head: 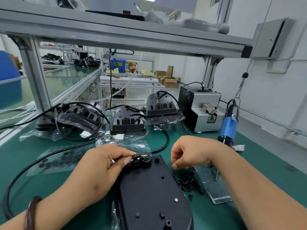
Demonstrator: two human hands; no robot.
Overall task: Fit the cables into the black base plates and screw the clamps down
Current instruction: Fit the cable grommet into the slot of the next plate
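Fingers of the left hand (103, 165) pinched the cable clamp (140, 161) on the base plate (154, 193). Those of the right hand (191, 153) curled above the screws (189, 181), and whether they held anything could not be told.

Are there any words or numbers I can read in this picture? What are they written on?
No text here can be read for sure.
White print along the edge of the clear bag beside the black screws: too blurred to read.
Red label on the grey device on the top shelf: too small to read.
Yellow label on the blue box far back: too blurred to read.
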